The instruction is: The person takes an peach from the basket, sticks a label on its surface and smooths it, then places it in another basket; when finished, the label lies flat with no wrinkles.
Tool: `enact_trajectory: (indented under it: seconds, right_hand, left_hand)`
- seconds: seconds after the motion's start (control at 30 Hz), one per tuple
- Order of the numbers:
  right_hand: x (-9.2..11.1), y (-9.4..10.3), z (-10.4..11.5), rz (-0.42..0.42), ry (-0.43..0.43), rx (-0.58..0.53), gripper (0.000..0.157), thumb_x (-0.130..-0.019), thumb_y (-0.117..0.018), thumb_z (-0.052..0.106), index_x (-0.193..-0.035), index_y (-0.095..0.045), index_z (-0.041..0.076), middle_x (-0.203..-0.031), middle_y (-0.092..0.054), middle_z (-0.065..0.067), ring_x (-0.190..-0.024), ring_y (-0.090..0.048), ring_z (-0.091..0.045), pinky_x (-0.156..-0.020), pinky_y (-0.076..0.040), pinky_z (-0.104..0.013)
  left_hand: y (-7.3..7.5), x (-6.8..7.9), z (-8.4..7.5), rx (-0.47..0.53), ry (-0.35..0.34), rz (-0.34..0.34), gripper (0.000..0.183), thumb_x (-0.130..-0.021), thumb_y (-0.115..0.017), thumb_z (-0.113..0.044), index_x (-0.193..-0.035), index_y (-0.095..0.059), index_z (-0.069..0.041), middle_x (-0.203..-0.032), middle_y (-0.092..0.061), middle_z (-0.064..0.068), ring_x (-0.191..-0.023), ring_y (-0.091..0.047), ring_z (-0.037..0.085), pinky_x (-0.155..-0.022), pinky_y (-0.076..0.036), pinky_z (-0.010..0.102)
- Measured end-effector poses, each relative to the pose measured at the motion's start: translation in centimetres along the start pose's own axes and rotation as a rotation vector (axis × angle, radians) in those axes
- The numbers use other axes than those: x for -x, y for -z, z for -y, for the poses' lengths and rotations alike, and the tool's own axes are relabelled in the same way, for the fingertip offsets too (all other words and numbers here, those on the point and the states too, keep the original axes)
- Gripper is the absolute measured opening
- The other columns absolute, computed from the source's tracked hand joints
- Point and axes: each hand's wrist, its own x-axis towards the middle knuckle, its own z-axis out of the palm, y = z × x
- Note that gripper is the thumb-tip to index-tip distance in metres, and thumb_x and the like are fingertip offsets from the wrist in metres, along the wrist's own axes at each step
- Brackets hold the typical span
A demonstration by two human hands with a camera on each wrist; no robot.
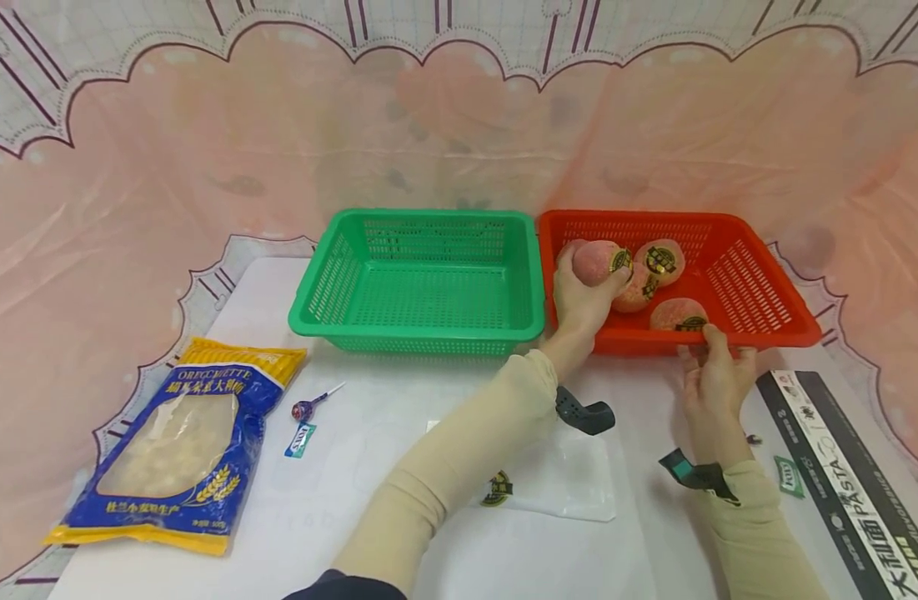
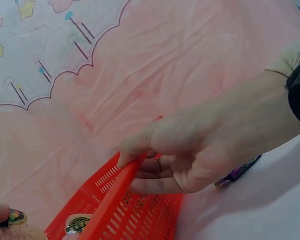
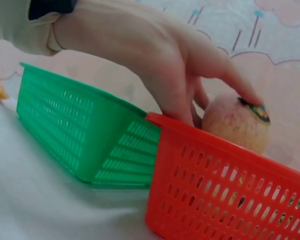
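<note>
My left hand (image 1: 584, 304) grips a pink peach (image 1: 598, 262) with a black-and-gold sticker, over the left part of the red basket (image 1: 759, 283). This grip also fills the right wrist view, where the hand (image 3: 160, 60) holds the peach (image 3: 235, 122) at rim height, a finger on its sticker. Several more peaches (image 1: 661, 260) lie in the red basket below. My right hand (image 1: 717, 383) pinches that basket's near rim. In the left wrist view the rim hand (image 2: 185, 145) has its thumb over the red basket's edge (image 2: 107, 205) and its fingers outside it.
A green basket (image 1: 416, 333) stands left of the red one. On the white table lie a blue-and-yellow pasta bag (image 1: 173, 450), a lollipop (image 1: 303, 410), a small sachet (image 1: 300, 440), a white plastic bag (image 1: 556, 483) and, at right, a long dark pasta box (image 1: 841, 475).
</note>
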Motion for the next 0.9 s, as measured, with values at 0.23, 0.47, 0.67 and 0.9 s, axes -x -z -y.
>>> enact_trajectory:
  seconds: [0.23,0.47,0.67,0.9]
  right_hand:
    - [0.1,0.2,-0.1,-0.009,0.0,-0.002,0.055,-0.074,-0.07,0.009,-0.12,-0.046,0.026,-0.128,-0.046,0.008,-0.108,-0.044,-0.016,-0.077,-0.053,-0.03]
    - [0.0,0.0,-0.2,0.018,0.005,-0.019,0.056,-0.072,-0.071,0.007,-0.12,-0.047,0.023,-0.127,-0.046,0.006,-0.102,-0.046,-0.017,-0.071,-0.054,-0.03]
    - [0.3,0.0,-0.1,0.029,-0.011,-0.049,0.053,-0.074,-0.069,0.005,-0.12,-0.049,0.023,-0.129,-0.046,0.006,-0.102,-0.043,-0.017,-0.074,-0.053,-0.03]
    - [0.6,0.0,-0.3,0.022,-0.006,-0.042,0.053,-0.075,-0.068,0.005,-0.121,-0.049,0.024,-0.129,-0.044,0.006,-0.105,-0.042,-0.016,-0.078,-0.052,-0.029]
  left_hand:
    - [-0.7,-0.6,0.0,-0.063,0.067,-0.041,0.068,-0.069,-0.075,-0.03,-0.126,-0.04,-0.024,-0.122,-0.047,-0.005,-0.11,-0.047,0.012,-0.094,-0.043,0.027]
    - [-1.1,-0.8,-0.3,-0.122,0.143,-0.048,0.07,-0.067,-0.076,-0.025,-0.125,-0.037,-0.019,-0.12,-0.048,-0.002,-0.111,-0.046,0.014,-0.096,-0.041,0.028]
    - [-1.6,-0.7,-0.6,-0.187,0.257,-0.008,0.077,-0.067,-0.076,-0.022,-0.131,-0.032,-0.018,-0.135,-0.036,-0.001,-0.121,-0.039,0.016,-0.1,-0.037,0.031]
    - [-1.9,-0.9,-0.4,-0.172,0.367,0.014,0.08,-0.071,-0.07,-0.012,-0.137,-0.026,-0.023,-0.145,-0.023,-0.002,-0.127,-0.031,0.017,-0.106,-0.031,0.039]
